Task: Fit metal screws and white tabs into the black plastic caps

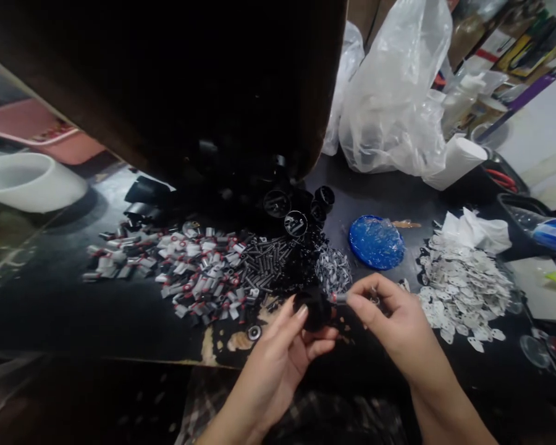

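Note:
My left hand (290, 346) is closed around a round black plastic part (312, 310) near the table's front edge. Just to its right, my right hand (384, 315) pinches a small grey cylinder with a red ring (338, 298), whose end points at the black part. Whether the two pieces touch, I cannot tell. Beyond my hands lie a heap of similar grey and red cylinders (199, 266), a pile of dark springs (266, 259) and a mound of small shiny metal pieces (333, 269). More black round cups (323, 201) stand farther back.
A large dark container (189, 80) leans over the back of the table. To the right are a blue lid (377, 242) smeared with something clear, a pile of flat white metal plates (467, 290) and a plastic bag (393, 105). A white bowl (32, 182) stands at left.

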`<act>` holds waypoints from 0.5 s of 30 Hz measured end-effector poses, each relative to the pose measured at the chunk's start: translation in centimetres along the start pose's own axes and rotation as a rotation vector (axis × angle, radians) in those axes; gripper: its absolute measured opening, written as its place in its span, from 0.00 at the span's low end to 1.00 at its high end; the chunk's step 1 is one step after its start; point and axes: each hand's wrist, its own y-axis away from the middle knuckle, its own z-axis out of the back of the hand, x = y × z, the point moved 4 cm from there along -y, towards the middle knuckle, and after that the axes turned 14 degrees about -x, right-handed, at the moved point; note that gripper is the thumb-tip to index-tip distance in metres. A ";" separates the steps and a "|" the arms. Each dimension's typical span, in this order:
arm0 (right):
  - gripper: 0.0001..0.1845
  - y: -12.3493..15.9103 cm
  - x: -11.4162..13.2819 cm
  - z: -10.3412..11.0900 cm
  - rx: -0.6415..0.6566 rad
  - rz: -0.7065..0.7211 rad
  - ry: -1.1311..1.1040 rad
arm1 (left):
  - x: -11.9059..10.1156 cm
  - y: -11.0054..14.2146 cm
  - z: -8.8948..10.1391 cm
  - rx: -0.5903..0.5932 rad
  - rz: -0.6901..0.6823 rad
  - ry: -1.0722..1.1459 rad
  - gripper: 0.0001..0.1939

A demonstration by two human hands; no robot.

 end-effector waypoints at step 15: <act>0.04 0.9 1.0 -0.2 0.070 0.341 0.334 | -0.8 0.4 1.9 -0.063 -0.484 -0.465 0.09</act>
